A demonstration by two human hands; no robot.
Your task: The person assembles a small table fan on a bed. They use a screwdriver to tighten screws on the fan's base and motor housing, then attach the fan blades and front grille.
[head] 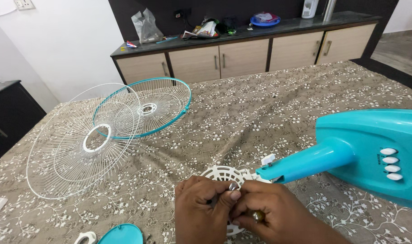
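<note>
A: Count first. Fan guards?

B: Two. A plain white wire guard (84,142) lying at 9 o'clock on the bed, and a second guard with a teal rim (145,108) at 10 o'clock, its near edge overlapped by the white one. Both rest on the patterned bedspread (242,113).

A: Fan body?

B: One. Teal fan base (373,153) at 3 o'clock, neck pointing toward centre. Four white oval buttons (390,164) in a column on its face.

A: What is under the hands?

B: One white slotted plastic disc (221,173), at 6 o'clock, touching the tip of the neck. Hands cover its lower half.

A: Hands, pose?

B: Two, both entering from the bottom edge, knuckles up, pressed close against each other over the disc. Left hand (201,208): fingers curled in, thumb and forefinger pinching a small metal piece (233,186). Right hand (278,212): fingers folded toward the left hand, fingertips meeting it at the same spot; a ring (258,215) shows on one finger. Whether the right hand grips the metal piece too, cannot tell.

A: Loose parts nearby?

B: One teal round cap (122,235) at 7 o'clock, with one small white piece (85,237) just beside it. Far side at 12 o'clock: one long cabinet (242,56) with clutter on top.
</note>
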